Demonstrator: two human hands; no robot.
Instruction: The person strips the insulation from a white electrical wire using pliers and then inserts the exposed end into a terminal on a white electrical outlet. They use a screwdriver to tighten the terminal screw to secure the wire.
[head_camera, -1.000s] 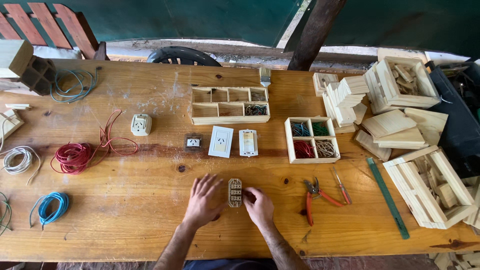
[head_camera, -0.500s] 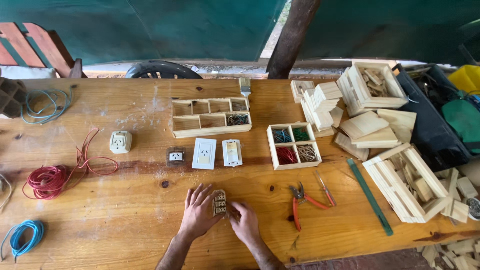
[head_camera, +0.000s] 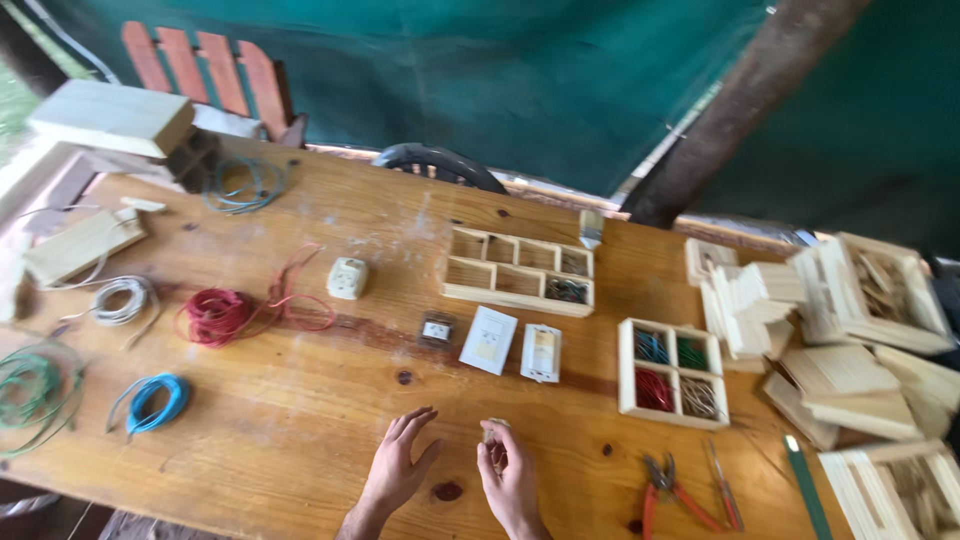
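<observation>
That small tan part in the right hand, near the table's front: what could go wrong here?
The right hand pinches the small tan ribbed part only at its fingertips above the wooden table, so it might slip and drop. The left hand hovers open beside it, giving no support. The red-handled pliers lie close by; a careless reach could knock them.
</observation>
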